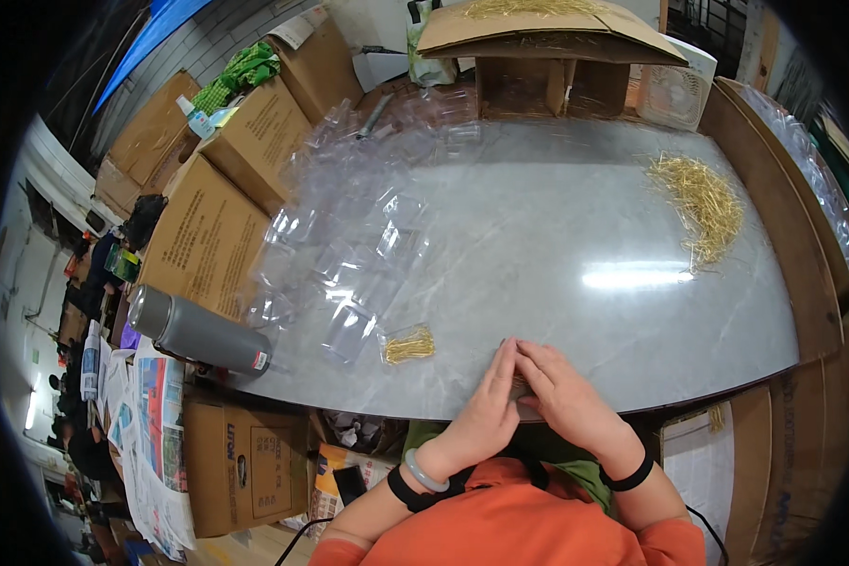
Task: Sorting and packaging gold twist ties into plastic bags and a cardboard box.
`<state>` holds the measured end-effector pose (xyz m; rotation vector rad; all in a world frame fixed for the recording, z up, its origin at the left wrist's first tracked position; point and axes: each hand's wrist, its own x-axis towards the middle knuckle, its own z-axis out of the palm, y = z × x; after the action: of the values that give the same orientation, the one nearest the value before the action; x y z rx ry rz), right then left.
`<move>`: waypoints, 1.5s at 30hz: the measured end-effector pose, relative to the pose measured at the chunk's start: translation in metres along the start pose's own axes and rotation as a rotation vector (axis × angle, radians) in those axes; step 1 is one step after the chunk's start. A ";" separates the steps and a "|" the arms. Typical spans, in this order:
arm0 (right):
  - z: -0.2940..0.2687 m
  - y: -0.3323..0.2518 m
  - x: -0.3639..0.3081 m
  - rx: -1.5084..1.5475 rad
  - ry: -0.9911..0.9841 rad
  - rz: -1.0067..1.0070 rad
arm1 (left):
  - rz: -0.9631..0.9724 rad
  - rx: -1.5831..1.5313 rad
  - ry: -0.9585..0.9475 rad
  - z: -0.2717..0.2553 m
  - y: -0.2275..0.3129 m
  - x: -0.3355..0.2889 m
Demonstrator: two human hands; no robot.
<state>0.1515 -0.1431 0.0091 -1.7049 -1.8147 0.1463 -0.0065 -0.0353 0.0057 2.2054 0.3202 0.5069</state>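
Note:
At the table's front edge my left hand point(486, 411) and my right hand point(564, 394) meet at the fingertips, cupped toward each other. A small brownish bit shows in the gap between the palms, but the hands cover most of it and I cannot make out what it is. Left of my hands lies a small clear plastic box point(407, 344) with thin gold pins in it. Farther left, many empty clear plastic boxes point(354, 264) are heaped across the table. A loose pile of gold pins point(698, 208) lies at the far right.
The grey tabletop point(538, 217) has a curved front edge. A grey bottle point(203, 330) lies tilted at the left, beside cardboard boxes point(203, 236). A cardboard shelf point(547, 57) with more gold pins on top and a white fan point(674, 90) stand at the back. Cardboard walls point(783, 198) line the right.

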 end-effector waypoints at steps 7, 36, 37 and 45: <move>-0.005 -0.004 -0.002 -0.039 0.048 0.040 | -0.086 0.363 0.119 -0.020 -0.010 -0.013; -0.024 -0.001 -0.024 0.023 0.104 0.178 | 0.138 0.148 -0.228 -0.019 -0.018 0.018; -0.028 -0.004 -0.026 0.030 0.124 0.221 | 0.132 0.162 -0.225 -0.017 -0.017 0.017; -0.034 -0.012 -0.053 -0.083 0.204 0.344 | 0.184 0.334 -0.167 -0.002 -0.004 0.022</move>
<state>0.1563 -0.2054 0.0228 -2.0028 -1.3885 0.0380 0.0113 -0.0227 0.0092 2.5995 0.1188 0.3849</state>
